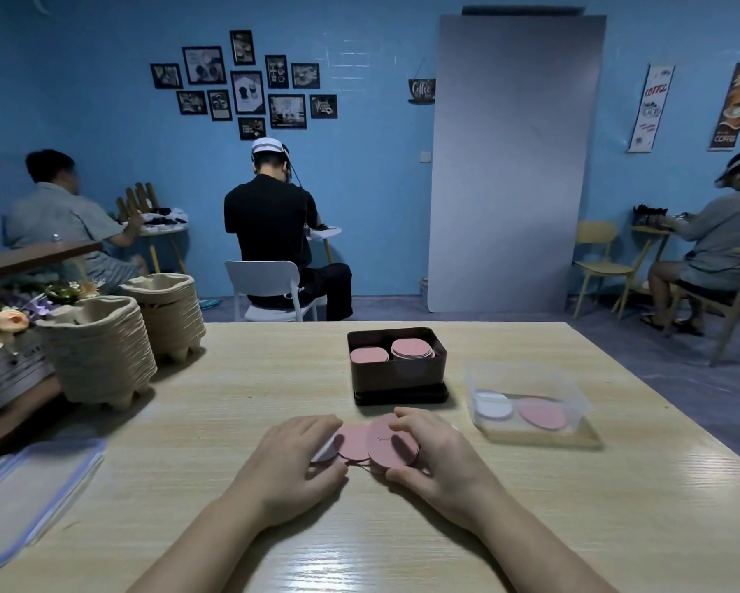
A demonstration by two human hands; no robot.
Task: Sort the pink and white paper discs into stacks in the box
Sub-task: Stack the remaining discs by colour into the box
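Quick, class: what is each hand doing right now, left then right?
Left hand: fingers curled round loose discs, pink and white.
Right hand: grips a pink disc stack.

Pink discs (353, 440) and a white disc (326, 454) fan out; at twelve o'clock, a dark box (398, 376) holds two pink stacks (411, 348).

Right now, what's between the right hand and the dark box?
Only bare table: in the head view, nothing lies between the right hand and the dark box. That hand grips pink discs.
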